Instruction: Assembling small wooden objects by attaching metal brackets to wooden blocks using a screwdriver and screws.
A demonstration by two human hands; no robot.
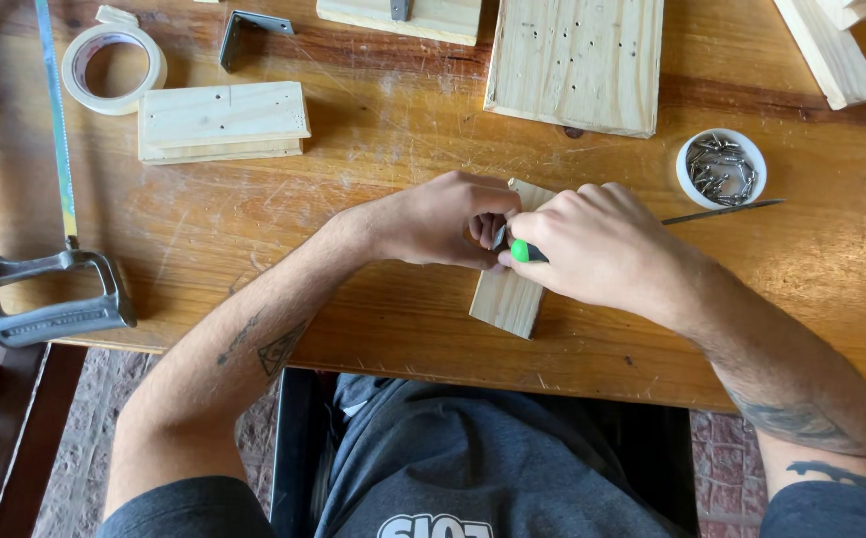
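A: Head view: status?
B: Left hand [443, 219] pinches something hidden against the small wooden block [508, 297] at table centre; right hand [597, 244] grips a green-handled tool [524, 251]. Screw dish [721, 167] at two o'clock looks full; fastening appears barely begun.

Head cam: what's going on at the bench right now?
A person sits at a wooden table with both hands on a small wood block lying flat near the table's front edge. The right hand holds a tool with a green handle; its thin metal shaft sticks out to the right. The left hand pinches at the block beside the tool. A white dish of screws sits just beyond, a hacksaw and tape roll on the left.
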